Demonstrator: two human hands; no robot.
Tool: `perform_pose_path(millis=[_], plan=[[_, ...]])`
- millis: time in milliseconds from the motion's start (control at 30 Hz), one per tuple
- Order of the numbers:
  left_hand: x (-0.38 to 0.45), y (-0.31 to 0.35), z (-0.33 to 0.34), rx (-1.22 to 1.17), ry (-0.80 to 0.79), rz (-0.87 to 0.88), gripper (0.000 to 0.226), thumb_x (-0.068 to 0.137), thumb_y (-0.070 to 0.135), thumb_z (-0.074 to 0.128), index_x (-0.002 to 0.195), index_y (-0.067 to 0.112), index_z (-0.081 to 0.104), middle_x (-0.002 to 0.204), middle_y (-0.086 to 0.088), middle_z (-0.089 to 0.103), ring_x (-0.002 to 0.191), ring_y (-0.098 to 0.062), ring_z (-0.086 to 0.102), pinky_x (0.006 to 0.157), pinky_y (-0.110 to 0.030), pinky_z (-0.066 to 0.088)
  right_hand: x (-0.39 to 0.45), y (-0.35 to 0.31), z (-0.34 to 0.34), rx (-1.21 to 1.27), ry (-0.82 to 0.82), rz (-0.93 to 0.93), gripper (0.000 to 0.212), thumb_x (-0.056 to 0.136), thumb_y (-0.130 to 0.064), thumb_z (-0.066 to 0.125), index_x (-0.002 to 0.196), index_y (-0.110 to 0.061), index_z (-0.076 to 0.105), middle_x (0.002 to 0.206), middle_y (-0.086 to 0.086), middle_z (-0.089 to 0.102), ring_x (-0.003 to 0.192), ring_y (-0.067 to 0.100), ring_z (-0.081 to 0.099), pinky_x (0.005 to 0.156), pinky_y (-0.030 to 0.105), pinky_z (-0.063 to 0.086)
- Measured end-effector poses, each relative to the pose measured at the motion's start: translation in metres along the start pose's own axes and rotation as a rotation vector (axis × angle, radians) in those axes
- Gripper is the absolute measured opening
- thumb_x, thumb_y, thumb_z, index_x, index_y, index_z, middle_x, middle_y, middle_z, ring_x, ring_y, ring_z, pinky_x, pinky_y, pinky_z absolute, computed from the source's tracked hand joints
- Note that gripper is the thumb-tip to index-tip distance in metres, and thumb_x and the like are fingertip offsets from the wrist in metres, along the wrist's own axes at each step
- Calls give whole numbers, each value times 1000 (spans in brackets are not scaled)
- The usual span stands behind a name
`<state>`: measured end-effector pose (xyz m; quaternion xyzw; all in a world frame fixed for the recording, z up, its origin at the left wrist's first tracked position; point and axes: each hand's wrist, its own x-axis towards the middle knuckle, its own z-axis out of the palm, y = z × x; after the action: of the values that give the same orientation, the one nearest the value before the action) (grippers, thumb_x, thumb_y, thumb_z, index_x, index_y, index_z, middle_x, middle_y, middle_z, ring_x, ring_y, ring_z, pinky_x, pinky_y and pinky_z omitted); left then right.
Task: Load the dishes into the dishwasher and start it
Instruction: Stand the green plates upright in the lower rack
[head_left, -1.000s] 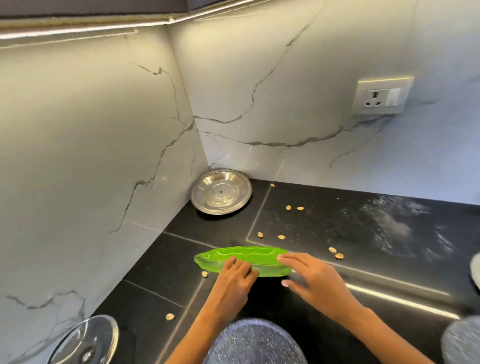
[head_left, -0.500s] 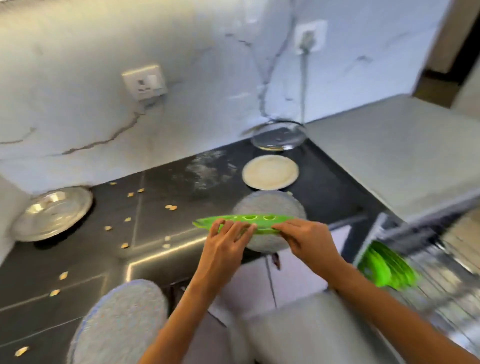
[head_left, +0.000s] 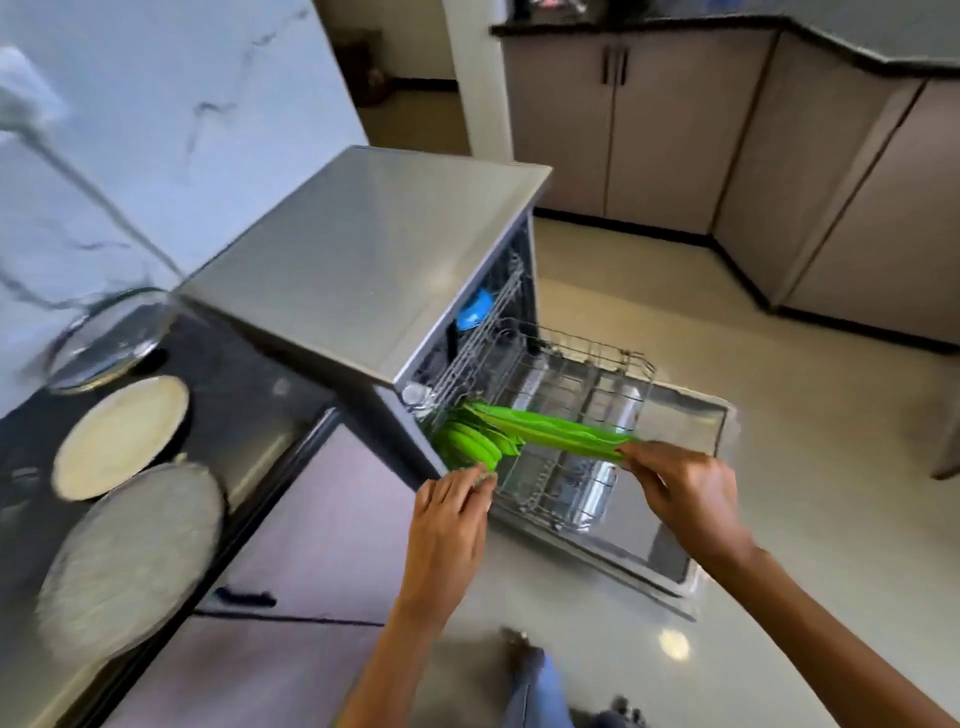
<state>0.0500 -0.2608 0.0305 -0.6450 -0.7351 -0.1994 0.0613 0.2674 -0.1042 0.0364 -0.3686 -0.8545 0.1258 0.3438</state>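
Over pulled-out lower rack (head_left: 631, 364), green plates (head_left: 467, 447) stacked inside; right hand (head_left: 685, 493) pinches green plate (head_left: 561, 434), left hand (head_left: 457, 504) loose.

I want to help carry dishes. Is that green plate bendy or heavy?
Probably stiff: the green plate stays straight though the right hand pinches only one end. Likely light, since fingertips alone hold it up. It looks like glossy plastic, so it may be a bit slippery but unlikely to shatter.

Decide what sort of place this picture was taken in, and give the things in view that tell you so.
Most likely a home kitchen. An open dishwasher has its rack pulled out, plates lie on a dark counter, and cabinets line the far wall.
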Motion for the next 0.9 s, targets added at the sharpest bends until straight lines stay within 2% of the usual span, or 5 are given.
perform_pose_path(millis=[233, 433, 600, 733, 900], plan=[[43, -48, 182, 65, -445, -33, 35, 82, 18, 46, 106, 11, 71, 111, -5, 67, 97, -24, 63, 86, -37, 39, -10, 104, 85, -77, 41, 164, 20, 77, -24, 58, 81, -19, 76, 80, -3, 74, 55, 17, 67, 42, 17, 41], [52, -117, 348, 187, -790, -80, 56, 47, 22, 92, 99, 12, 74, 107, -5, 70, 90, -20, 68, 76, -39, 54, 2, 181, 212, -18, -1, 228, 21, 82, -24, 57, 86, -16, 76, 83, 0, 74, 57, 19, 68, 46, 23, 49], [46, -146, 431, 212, -940, -2, 51, 101, 27, 39, 148, 12, 28, 157, -4, 21, 142, -22, 21, 114, -42, 13, 20, 222, 303, 9, -76, 300, 17, 80, -22, 62, 91, -21, 75, 80, 0, 74, 56, 24, 67, 47, 26, 49], [40, -162, 466, 195, -1040, 59, 54, 102, 30, 37, 150, 11, 20, 159, -6, 10, 146, -21, 7, 117, -44, -2, 34, 239, 351, 17, -90, 290, 18, 76, -11, 69, 91, -18, 75, 75, 2, 73, 52, 24, 64, 51, 21, 44], [37, -171, 475, 129, -1124, 18, 54, 102, 33, 36, 151, 15, 19, 158, -4, 15, 145, -19, 14, 117, -42, -5, 48, 257, 385, 117, -173, 301, 19, 82, -22, 62, 96, -19, 74, 81, 3, 74, 61, 26, 68, 52, 35, 53]])
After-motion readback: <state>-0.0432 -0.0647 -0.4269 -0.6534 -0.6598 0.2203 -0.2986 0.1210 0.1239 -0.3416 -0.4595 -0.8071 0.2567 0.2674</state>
